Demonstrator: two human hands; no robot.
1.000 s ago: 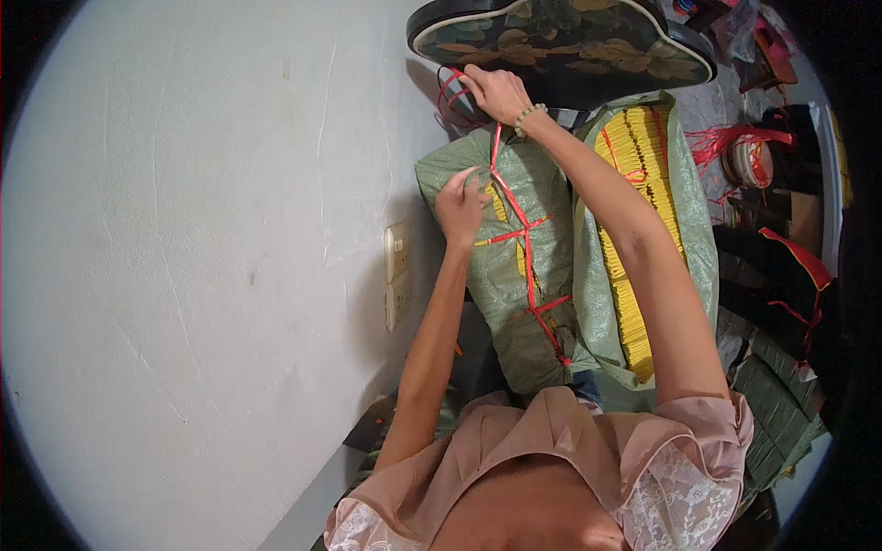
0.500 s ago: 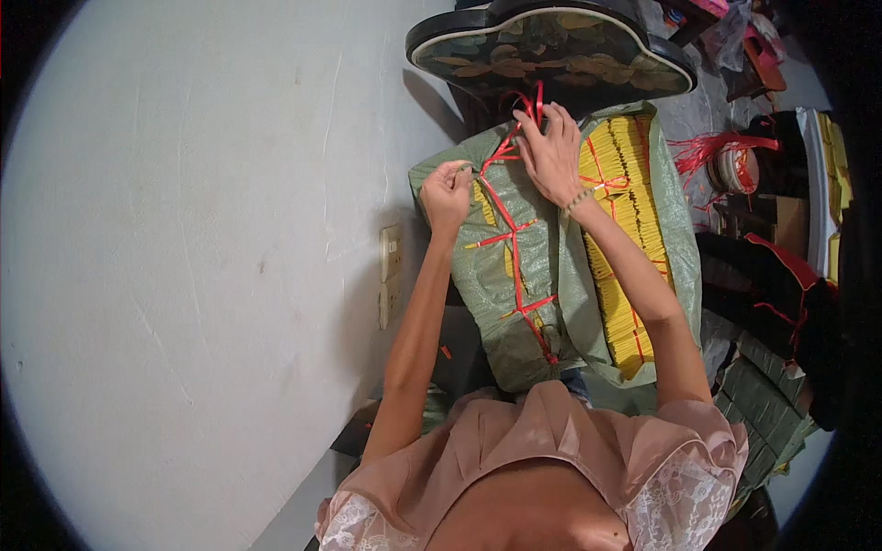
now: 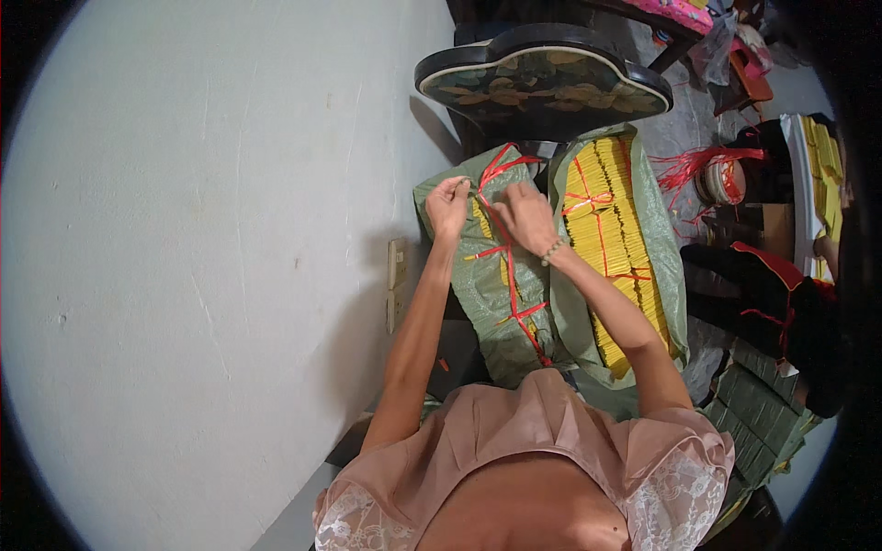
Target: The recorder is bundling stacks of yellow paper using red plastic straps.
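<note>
While red strapping [image 3: 512,280] already binds the green sack [image 3: 487,292] beside the open sack [image 3: 669,257], its far end, pinched by the left hand [image 3: 447,210], looks unfinished (whether the right hand [image 3: 528,221] grips anything, I cannot tell).

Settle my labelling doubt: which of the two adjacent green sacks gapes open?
The right sack, its yellow stacks broadly exposed; the left sack is drawn nearly shut by red ribbon, showing only narrow yellow strips.

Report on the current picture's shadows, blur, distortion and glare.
Head view: fisheye rim blackens the corners and bends straight edges near it; head view: soft shadow on the pale wall beside the wall sockets; head view: right hand looks slightly soft, perhaps from motion; head view: faint sheen on the left green sack, no harsh glare.
</note>
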